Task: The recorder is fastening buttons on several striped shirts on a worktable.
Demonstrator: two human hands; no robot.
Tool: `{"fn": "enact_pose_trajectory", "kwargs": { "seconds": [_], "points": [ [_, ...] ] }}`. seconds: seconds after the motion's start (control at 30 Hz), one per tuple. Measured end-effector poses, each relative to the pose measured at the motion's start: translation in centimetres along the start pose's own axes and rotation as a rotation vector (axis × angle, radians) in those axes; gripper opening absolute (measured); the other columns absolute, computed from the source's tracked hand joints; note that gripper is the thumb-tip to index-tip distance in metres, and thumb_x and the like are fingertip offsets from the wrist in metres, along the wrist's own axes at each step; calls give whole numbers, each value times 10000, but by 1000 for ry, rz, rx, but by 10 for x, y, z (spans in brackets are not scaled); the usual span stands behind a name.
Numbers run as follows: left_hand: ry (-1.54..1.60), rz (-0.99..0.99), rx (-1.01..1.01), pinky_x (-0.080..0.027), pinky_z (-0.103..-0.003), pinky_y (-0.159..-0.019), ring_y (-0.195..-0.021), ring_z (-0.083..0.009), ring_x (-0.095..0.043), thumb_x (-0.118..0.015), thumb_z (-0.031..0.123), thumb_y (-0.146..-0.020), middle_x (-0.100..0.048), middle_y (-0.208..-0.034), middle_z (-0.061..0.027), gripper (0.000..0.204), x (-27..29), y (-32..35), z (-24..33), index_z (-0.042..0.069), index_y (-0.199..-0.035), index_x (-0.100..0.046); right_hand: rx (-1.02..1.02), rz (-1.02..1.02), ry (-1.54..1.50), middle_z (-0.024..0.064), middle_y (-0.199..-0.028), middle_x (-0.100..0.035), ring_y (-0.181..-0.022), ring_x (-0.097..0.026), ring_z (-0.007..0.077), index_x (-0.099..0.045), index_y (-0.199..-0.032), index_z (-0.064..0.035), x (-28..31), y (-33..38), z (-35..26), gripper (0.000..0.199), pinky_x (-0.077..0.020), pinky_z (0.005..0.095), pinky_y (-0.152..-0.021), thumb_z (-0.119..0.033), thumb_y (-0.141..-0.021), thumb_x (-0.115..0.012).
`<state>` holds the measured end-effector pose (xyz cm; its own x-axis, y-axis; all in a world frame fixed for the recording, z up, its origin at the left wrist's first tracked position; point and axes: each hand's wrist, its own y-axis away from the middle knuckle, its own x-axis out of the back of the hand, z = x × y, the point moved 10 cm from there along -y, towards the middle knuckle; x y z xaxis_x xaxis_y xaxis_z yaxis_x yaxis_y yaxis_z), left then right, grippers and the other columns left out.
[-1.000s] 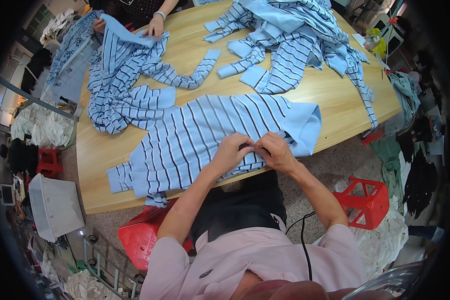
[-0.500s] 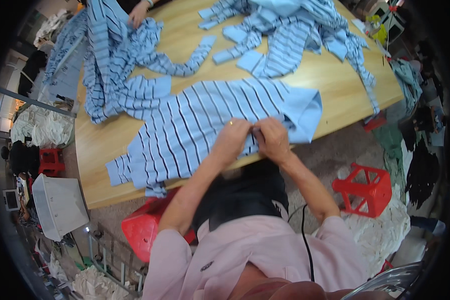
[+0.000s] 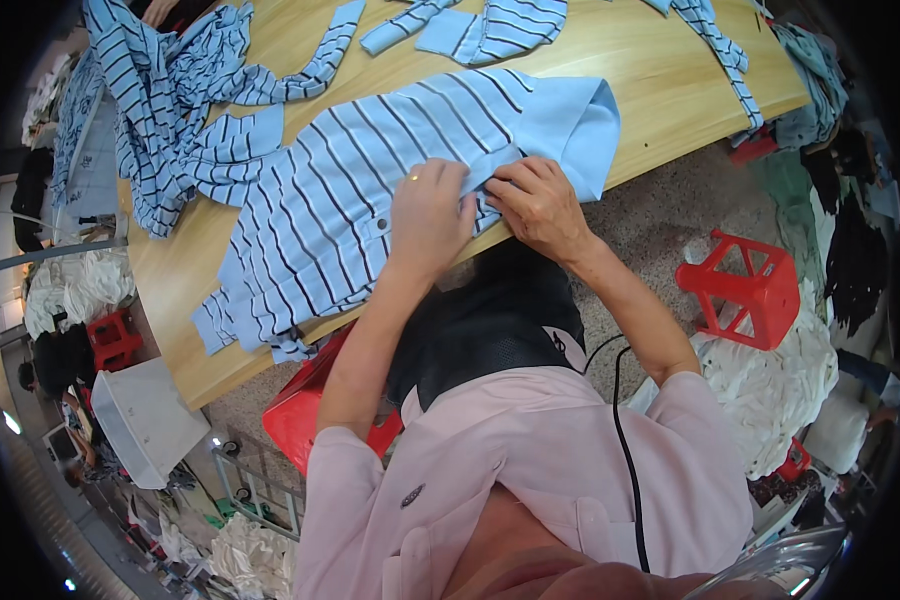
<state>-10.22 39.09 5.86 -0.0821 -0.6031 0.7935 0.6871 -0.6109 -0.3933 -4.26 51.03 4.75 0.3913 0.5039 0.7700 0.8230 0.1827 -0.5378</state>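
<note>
A light blue shirt (image 3: 340, 170) with dark and white stripes and a plain collar (image 3: 575, 125) lies along the table's near edge. My left hand (image 3: 430, 215) bends its fingers over the shirt's front strip, the thumb at the strip's lower side. Close by, my right hand (image 3: 540, 205) pinches the cloth just below the collar. What sits between its fingertips is too hidden to make out. A dark button (image 3: 381, 224) shows on the strip, left of my left hand.
More striped garments (image 3: 160, 110) lie heaped at the table's far left; several pieces (image 3: 520, 30) lie along its far side. Another person's hand (image 3: 158, 12) shows at the top left. Red stools (image 3: 745, 285) stand right and below the table, a white bin (image 3: 148, 420) left.
My hands, pressed together before, have moved apart, the left one along the strip to the left. A button now shows there. The view has shifted, so the table sits higher in it.
</note>
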Motion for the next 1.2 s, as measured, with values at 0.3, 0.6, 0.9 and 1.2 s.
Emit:
{"fn": "enact_pose_trajectory", "kwargs": {
  "seconds": [0.3, 0.6, 0.9, 1.2],
  "points": [
    [-3, 133, -27, -537, -475, -783, -910, -362, -654, -753, 47, -905, -646, -943, -135, 119, -22, -1, 5, 36, -1014, -706, -43, -12, 21, 105, -1192, -718, -1103, -702, 315, -734, -1156, -52, 16, 9, 8, 261, -560, 440, -959, -106, -904, -770],
    [288, 43, 233, -533, -476, -794, -895, -385, -687, -746, 155, -996, -704, -935, -144, 121, -34, -9, -26, 34, -995, -748, 39, 0, 28, 139, -1260, -723, -1151, -717, 339, -737, -1229, -53, 1, 9, 2, 354, -584, 442, -969, -41, -877, -700],
    [399, -21, 186, -521, -344, -682, -738, -223, -671, -756, 70, -988, -701, -892, -126, 123, -31, -6, -28, -13, -1077, -775, 63, 69, 20, 69, -1115, -721, -1004, -701, 289, -756, -1077, -68, 33, 6, 5, 233, -558, 419, -834, -112, -853, -803],
    [386, -29, 288, -534, -442, -762, -831, -341, -687, -722, 123, -981, -690, -910, -148, 120, -37, -8, -35, 13, -993, -767, -24, -76, -29, 38, -1010, -697, -954, -671, 270, -773, -1082, -90, -6, -4, 12, 193, -540, 417, -818, -109, -895, -731]
  ]
}}
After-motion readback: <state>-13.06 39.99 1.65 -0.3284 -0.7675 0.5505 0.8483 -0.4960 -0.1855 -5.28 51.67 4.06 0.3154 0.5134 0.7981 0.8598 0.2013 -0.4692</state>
